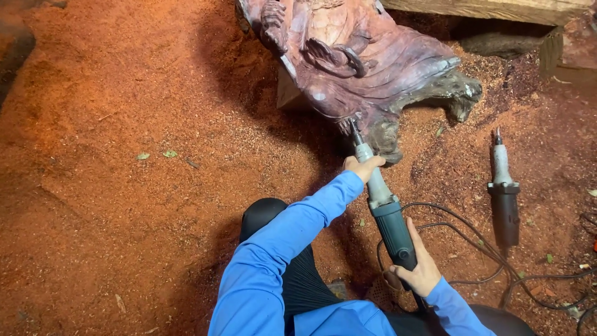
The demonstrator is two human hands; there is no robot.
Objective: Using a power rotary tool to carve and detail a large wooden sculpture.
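Right hand (418, 264): grip closed around the dark green rear body of the die grinder (384, 202).
Left hand (362, 167): grip closed on the grinder's grey neck.
Die grinder: slanted, tip touching the carving's lower edge.
Wood carving (360, 56): reddish-purple, lying on the sawdust-covered floor (124, 155).
Second grinder (502, 190): on the floor, right.

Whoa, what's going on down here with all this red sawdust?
A person in blue sleeves is working on a large reddish wood carving that lies on the sawdust-covered floor. Both hands grip a green die grinder: the left hand near the metal neck, the right hand at the rear of the body. Its tip meets the carving's lower edge. A second, black grinder lies unused to the right, with cables trailing across the floor.
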